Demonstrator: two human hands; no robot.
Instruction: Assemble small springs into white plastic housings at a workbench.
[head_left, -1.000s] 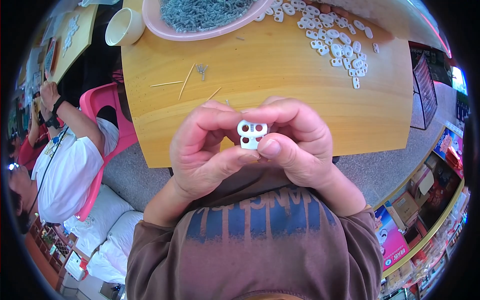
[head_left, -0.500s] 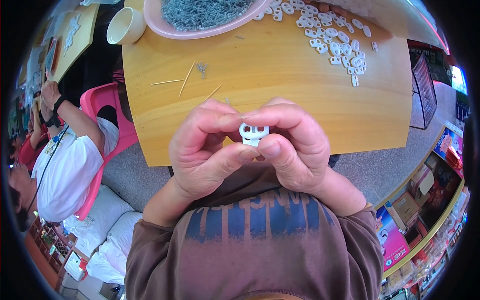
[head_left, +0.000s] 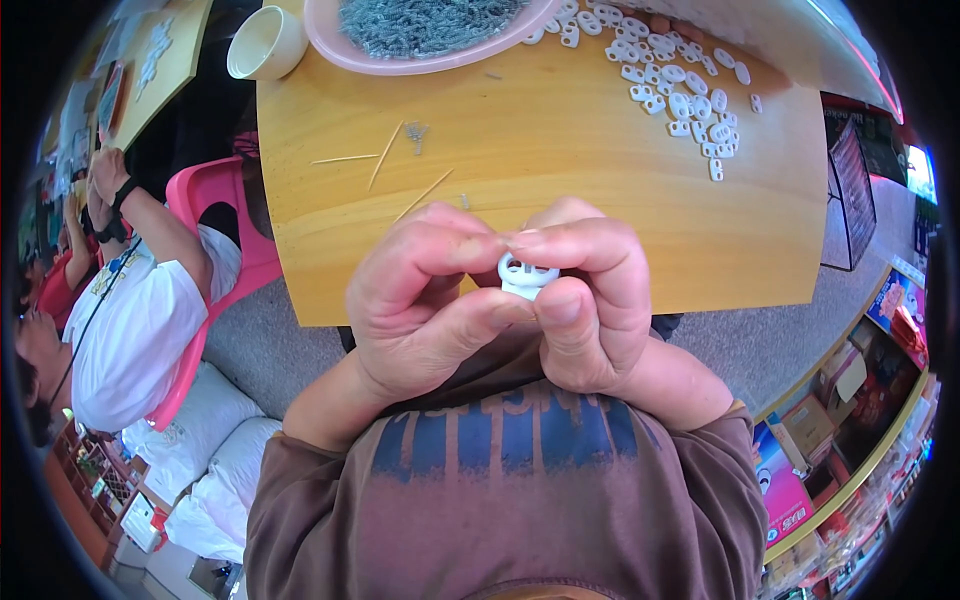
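Both my hands meet over the near edge of the wooden table around a small white plastic cord lock [head_left: 528, 276] with two holes. My left hand [head_left: 415, 305] pinches it from the left, between thumb and forefinger. From the right, the thumb and forefinger of my right hand [head_left: 598, 305] close on it too. A thin grey piece, perhaps a spring, shows inside its opening. Just beyond my left hand lie wooden toothpicks [head_left: 425, 194] and a small clump of metal springs [head_left: 417, 134].
A pink basin [head_left: 430, 65] full of springs stands at the far edge, with a cream cup [head_left: 285, 50] to its left. White cord lock parts [head_left: 679, 106] are scattered at the far right. Another person [head_left: 140, 320] sits on a pink chair [head_left: 262, 265] at left.
The cord lock has tipped slightly in my fingers, and my hands have shifted a little relative to the table. The whole view has moved slightly. Both hands keep their pinch.
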